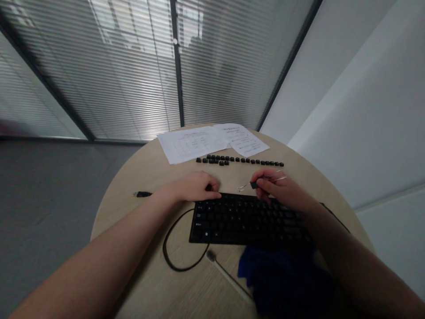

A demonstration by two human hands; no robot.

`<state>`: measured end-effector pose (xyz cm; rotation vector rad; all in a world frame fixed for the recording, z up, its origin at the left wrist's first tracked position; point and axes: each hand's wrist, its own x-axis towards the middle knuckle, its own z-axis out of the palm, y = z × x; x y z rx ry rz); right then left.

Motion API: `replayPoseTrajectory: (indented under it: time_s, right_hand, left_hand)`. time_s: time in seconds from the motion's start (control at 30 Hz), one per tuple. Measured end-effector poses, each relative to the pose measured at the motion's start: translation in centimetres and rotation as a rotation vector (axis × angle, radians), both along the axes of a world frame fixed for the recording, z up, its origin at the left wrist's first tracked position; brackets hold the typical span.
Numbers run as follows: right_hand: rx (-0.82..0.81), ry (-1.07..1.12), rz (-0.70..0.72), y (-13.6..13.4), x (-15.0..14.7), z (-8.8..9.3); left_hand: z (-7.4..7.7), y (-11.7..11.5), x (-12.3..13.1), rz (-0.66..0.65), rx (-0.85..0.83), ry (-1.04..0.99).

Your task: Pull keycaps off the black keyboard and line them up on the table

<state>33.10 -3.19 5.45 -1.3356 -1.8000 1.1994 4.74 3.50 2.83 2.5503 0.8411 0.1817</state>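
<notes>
A black keyboard point(249, 219) lies on the round table, turned so that its key legends face me. At its far left corner rests my left hand point(201, 186), fingers curled and thumb against the keyboard's edge. Above the keyboard's far edge, my right hand point(275, 188) pinches the black handle of a wire keycap puller point(254, 184). Thin wire ends stick out on both sides of that handle, and the left ones hang clear of the keys. Several loose black keycaps point(237, 159) stand in rows beyond both hands.
Printed papers point(195, 144) lie at the table's far side. A black cable point(166, 252) loops left of the keyboard, and a USB plug point(142, 194) lies near my left forearm. Nearer me are a toothbrush-like brush point(229, 277) and a crumpled blue cloth point(282, 279).
</notes>
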Motion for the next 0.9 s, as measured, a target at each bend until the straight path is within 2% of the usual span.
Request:
replayPoseTrajectory:
  time_s: [0.07,0.13,0.3,0.4,0.67,0.9]
  right_hand:
    - [-0.085,0.049,0.101,0.1,0.0,-0.3]
    - [-0.107,0.092,0.116,0.3,-0.2,-0.8]
    - [-0.018,0.09,-0.022,0.3,-0.7,-2.8]
    - [-0.017,0.065,-0.048,0.3,-0.7,-3.4]
    - [-0.087,0.031,0.003,0.1,-0.9,-3.3]
    - [-0.016,-0.065,0.044,-0.2,-1.3,-2.9]
  left_hand:
    - [0.3,-0.1,0.1,0.008,-0.003,0.021]
    - [0.5,-0.2,0.1,0.012,-0.006,0.048]
    - [0.4,-0.1,0.3,0.025,-0.013,0.09]
    - [0.3,0.0,0.3,0.019,-0.015,0.094]
    - [0.1,0.0,0.2,0.009,0.002,0.074]
    - [-0.1,0.1,0.3,0.019,0.011,0.063]
